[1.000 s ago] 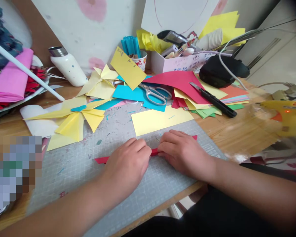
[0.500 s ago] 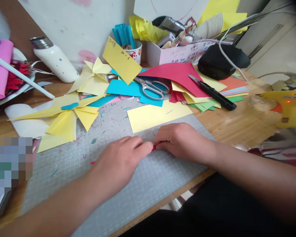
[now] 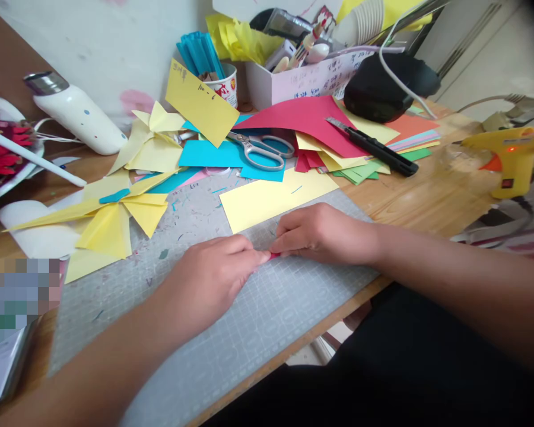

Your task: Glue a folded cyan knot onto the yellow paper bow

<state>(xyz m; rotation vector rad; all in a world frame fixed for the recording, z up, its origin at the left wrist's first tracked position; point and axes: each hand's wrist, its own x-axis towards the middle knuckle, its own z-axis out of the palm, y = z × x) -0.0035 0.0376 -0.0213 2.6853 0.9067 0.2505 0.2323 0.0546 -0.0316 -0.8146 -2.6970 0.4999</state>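
Between my two hands, low over the grey cutting mat (image 3: 267, 332), is a small piece of red paper (image 3: 274, 255), mostly covered by fingers. My left hand (image 3: 222, 267) pinches its left end with thumb and fingertips. From the other side my right hand (image 3: 318, 233) grips it, fingers bent closely together. Just beyond the hands lies a pale yellow paper strip (image 3: 276, 201) with a thin blue sliver on it. A yellow folded paper shape (image 3: 111, 222) with a blue band rests to the left.
Behind the mat are scissors (image 3: 264, 153) on blue paper, red paper sheets (image 3: 302, 121) and a black utility knife (image 3: 378, 151). A yellow glue gun (image 3: 511, 160) with a lit red light stands at right. A white bottle (image 3: 78, 115) leans at back left; a phone (image 3: 4, 367) lies at near left.
The whole view has shifted, so the table things appear a little further left and higher. Both hands still hold the red paper, and the right fingers have moved slightly along it.
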